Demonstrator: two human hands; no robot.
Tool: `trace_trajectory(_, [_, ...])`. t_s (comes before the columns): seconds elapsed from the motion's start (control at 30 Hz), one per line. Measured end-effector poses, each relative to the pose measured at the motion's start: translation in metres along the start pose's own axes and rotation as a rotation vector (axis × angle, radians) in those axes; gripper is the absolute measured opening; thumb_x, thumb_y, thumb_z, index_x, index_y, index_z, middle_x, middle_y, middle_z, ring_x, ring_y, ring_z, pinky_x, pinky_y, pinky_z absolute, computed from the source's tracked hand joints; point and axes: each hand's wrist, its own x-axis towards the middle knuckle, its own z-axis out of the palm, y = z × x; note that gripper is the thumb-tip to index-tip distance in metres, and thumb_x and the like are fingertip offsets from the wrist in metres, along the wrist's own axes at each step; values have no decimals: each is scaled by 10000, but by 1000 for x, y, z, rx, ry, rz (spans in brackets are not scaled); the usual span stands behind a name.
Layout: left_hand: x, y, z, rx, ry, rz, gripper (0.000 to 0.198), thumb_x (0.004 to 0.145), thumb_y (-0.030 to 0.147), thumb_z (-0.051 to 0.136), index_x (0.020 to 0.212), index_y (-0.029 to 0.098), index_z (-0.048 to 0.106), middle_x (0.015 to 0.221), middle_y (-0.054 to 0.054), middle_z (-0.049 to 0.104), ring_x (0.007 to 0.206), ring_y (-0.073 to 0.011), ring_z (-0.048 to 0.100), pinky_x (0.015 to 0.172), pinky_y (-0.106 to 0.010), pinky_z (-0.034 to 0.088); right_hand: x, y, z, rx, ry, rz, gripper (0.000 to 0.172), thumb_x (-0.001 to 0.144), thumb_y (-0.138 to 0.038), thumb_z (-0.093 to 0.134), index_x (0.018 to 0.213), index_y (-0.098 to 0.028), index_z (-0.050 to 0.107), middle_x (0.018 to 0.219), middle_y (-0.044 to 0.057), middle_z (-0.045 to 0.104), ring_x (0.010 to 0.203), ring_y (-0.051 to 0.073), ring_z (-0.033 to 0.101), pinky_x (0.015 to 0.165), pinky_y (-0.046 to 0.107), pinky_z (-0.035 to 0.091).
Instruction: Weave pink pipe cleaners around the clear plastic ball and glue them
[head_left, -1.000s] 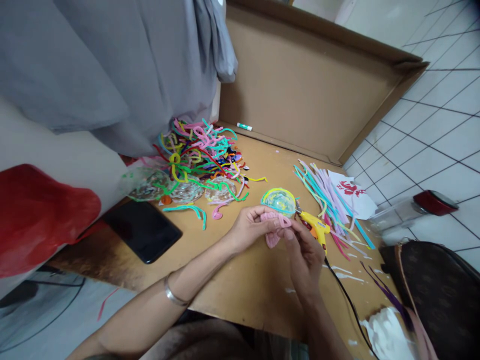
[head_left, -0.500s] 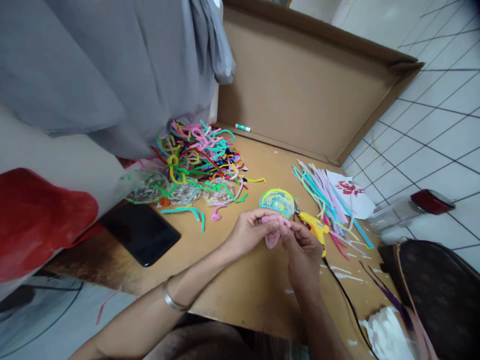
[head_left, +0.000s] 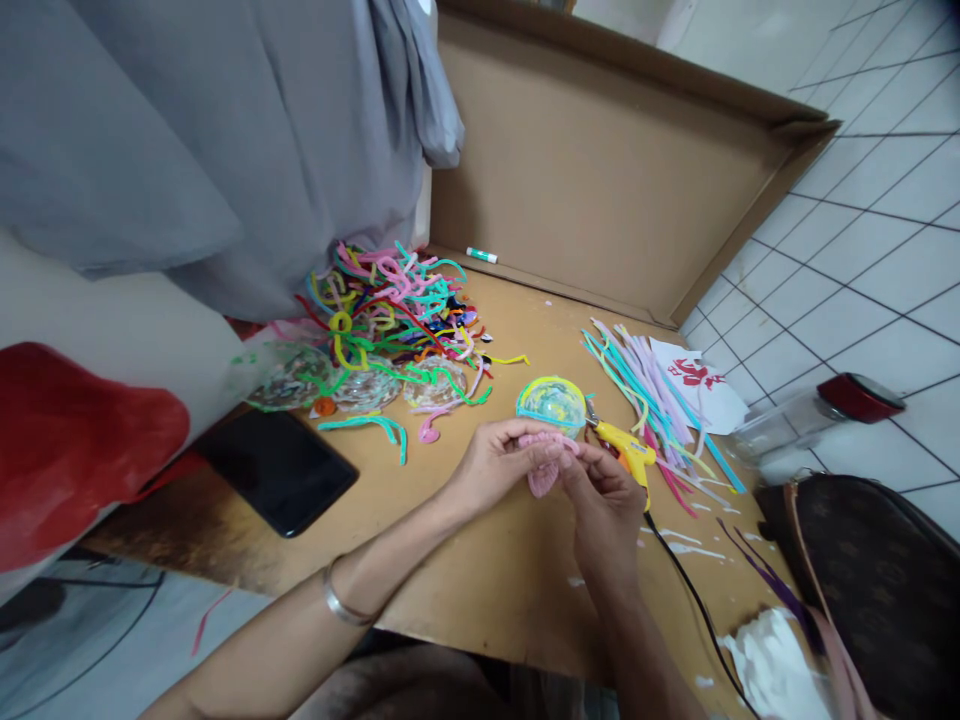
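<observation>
Between both hands, above the table, is a pink pipe-cleaner piece [head_left: 543, 478] with a coiled lower part. My left hand [head_left: 491, 462] is closed on its left side, thumb and fingers pinching it. Closed on the right end of the same piece is my right hand [head_left: 606, 495], thumb against the fingertips. Just beyond the hands lies a clear round dish [head_left: 556, 404] with a yellow rim and a turquoise strip across it. Beside the dish rests a yellow glue gun [head_left: 628, 452], its black cord trailing toward the front edge.
Left of the hands are a tangle of coloured pipe cleaners [head_left: 397, 300], several clear round pieces and a black tablet [head_left: 277, 468]. At right lie straight pipe cleaners [head_left: 652, 385], a clear bottle [head_left: 787, 425], a brown bag [head_left: 862, 580] and white tissue [head_left: 776, 660]. A cardboard panel [head_left: 600, 170] stands behind.
The whole view has shifted slightly, so things sit a little further left. Both hands keep the pink piece pinched in nearly the same pose.
</observation>
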Motion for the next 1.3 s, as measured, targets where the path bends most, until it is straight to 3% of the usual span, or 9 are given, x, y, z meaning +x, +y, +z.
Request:
trace_trajectory(0.67, [-1, 1, 4, -32, 0, 67, 400, 784, 500, 691, 726, 105, 685, 525, -13, 590, 455, -113, 543, 506, -244, 451, -1, 2, 1, -95, 10, 27, 206, 714, -379, 767, 715, -180, 716, 556, -15, 612, 528, 113, 536, 515, 230, 425])
trace_trajectory(0.9, [1, -6, 3, -84, 64, -4, 425, 727, 518, 737, 773, 101, 671, 621, -45, 656, 499, -129, 586, 525, -260, 470, -1, 3, -1, -162, -33, -39, 218, 769, -395, 729, 772, -177, 736, 577, 4, 639, 532, 129, 558, 537, 254, 456])
trace_trajectory(1.1, [4, -4, 0, -109, 3, -92, 458, 676, 474, 790, 910, 94, 684, 644, -32, 676, 503, -122, 594, 532, -251, 470, 0, 2, -1, -154, 19, -63, 179, 765, -366, 736, 744, -188, 729, 603, 6, 677, 546, 134, 595, 548, 260, 483])
trace_trajectory(1.17, [3, 0, -1, -88, -69, -120, 404, 696, 459, 777, 833, 89, 689, 588, -24, 650, 497, -129, 590, 524, -255, 466, 1, 1, -1, -153, 6, -73, 172, 762, -356, 735, 712, -193, 719, 587, -3, 667, 529, 125, 586, 541, 255, 481])
trace_trajectory(1.3, [2, 5, 0, -41, -42, -89, 367, 697, 450, 778, 742, 94, 697, 585, -27, 651, 525, -129, 596, 551, -254, 463, 2, -3, -1, -164, -24, -76, 179, 763, -356, 726, 687, -195, 703, 558, -12, 640, 511, 117, 563, 523, 248, 473])
